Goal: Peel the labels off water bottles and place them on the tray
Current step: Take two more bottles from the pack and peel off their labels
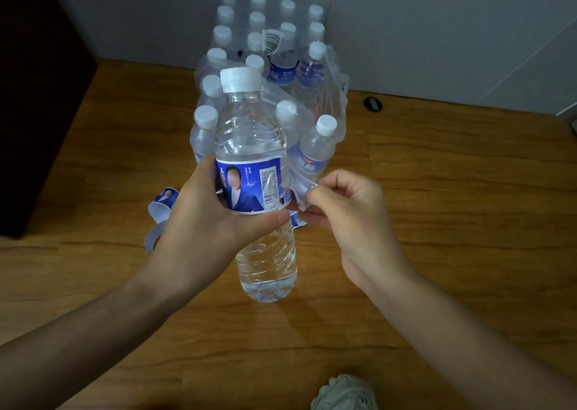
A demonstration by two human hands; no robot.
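A clear water bottle [254, 147] with a white cap is held upright above the wooden floor. My left hand [203, 219] grips it around the middle, thumb across the front just below the blue label [249, 188]. My right hand [343, 210] pinches the loose white end of that label, pulled off the bottle's right side. The rest of the label still wraps the bottle. No tray is in view.
A torn plastic-wrapped pack of several bottles [265, 66] stands behind on the wooden floor [437, 191]. Peeled blue labels [162, 206] lie on the floor to the left. A dark cabinet [31, 97] is at left, a black round object [373, 103] near the wall, a shoe [343, 394] at bottom.
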